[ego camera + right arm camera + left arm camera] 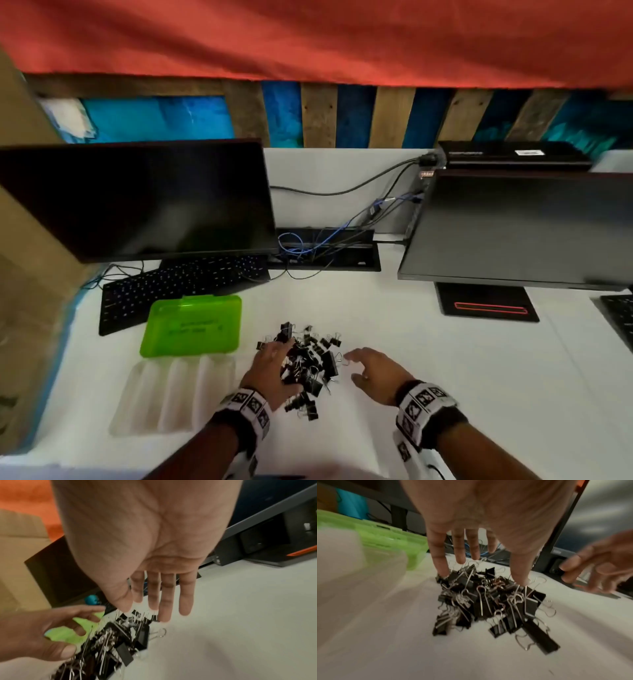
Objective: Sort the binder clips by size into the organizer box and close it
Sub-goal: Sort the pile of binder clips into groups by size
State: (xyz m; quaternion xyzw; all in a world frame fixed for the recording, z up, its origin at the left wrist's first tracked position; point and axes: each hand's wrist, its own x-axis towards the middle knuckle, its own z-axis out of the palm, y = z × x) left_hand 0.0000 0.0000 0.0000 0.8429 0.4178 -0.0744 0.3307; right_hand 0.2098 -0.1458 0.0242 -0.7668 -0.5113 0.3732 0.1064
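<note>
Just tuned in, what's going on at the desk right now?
A person is starting to sort a pile of black binder clips on the white desk. The left hand spreads straight fingers onto the pile; the right hand hovers open beside it, holding nothing. The organizer box lies open to the left, green lid back, clear compartment tray apparently without clips.

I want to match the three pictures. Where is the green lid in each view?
Head: green lid, left of centre, behind the clear tray.
Left wrist: lid at the left edge, blurred.
Right wrist: lid lower left, seen between the left hand's fingers.
Shared landmark: clip pile.
</note>
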